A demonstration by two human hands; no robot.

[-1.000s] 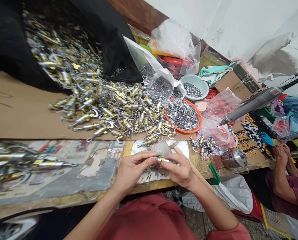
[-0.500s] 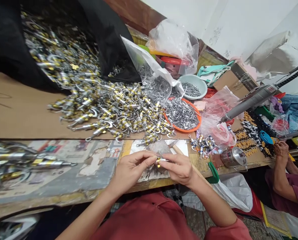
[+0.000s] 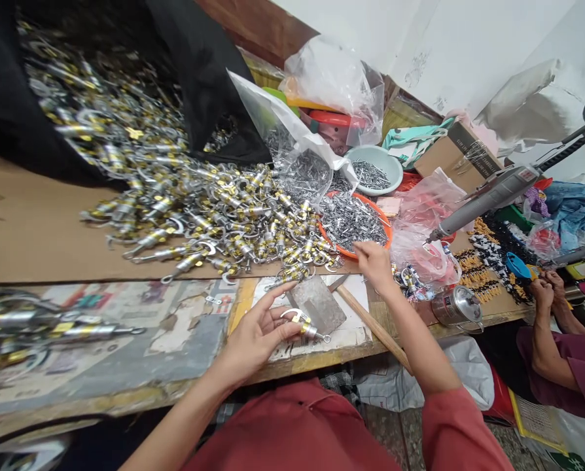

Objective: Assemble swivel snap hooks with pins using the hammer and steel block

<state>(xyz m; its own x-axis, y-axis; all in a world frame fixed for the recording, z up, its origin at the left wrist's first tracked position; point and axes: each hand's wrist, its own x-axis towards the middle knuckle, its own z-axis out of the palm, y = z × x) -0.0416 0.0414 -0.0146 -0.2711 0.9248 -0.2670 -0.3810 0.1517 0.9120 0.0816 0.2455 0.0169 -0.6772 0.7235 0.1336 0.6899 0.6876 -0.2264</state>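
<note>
My left hand [image 3: 256, 333] pinches a small metal fitting [image 3: 308, 324], silver with yellow bands, a curved hook at one end and a ring at the other. It is held over the near edge of a grey metal block [image 3: 317, 304]. At the near rim of an orange basin [image 3: 389, 229] full of small silver metal pieces [image 3: 354, 221], my right hand [image 3: 375, 265] has its fingers drawn together. Whatever may be between those fingertips is hidden. Beside the block lies a hammer's wooden handle [image 3: 373, 327], its far part near my right forearm.
A large heap of similar fittings [image 3: 243, 222] spills from a black bag [image 3: 199, 72]. A pale bowl [image 3: 395, 176] of metal pins stands behind the basin. To the right are an electric screwdriver [image 3: 489, 199], a metal cup [image 3: 457, 307] and a co-worker's hands [image 3: 548, 288].
My right hand has left the fitting and moved up and right to the orange basin. The left hand keeps the fitting, now turned into clearer view. The block and wooden handle are more exposed.
</note>
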